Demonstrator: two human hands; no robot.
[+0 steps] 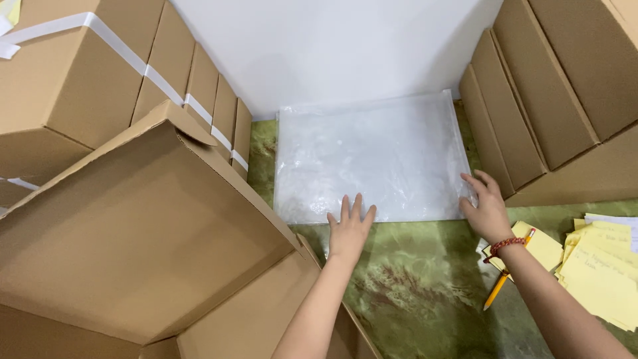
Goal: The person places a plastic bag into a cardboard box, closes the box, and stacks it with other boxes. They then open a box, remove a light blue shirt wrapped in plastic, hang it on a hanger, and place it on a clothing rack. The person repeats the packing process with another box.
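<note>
The clear bag (pixel 372 156) lies flat on the green surface (pixel 412 279) at 12 o'clock. Left hand (pixel 349 229) presses its near edge, grip open, fingers spread; right hand (pixel 485 206) cups the 3 o'clock corner, grasping nothing. Steady, even palm pressure should keep the bag flat and square.

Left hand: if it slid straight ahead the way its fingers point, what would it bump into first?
The left hand already lies flat on the near edge of the clear plastic bag. Sliding on, it would cross only the bag, then probably meet the white wall behind it.
</note>
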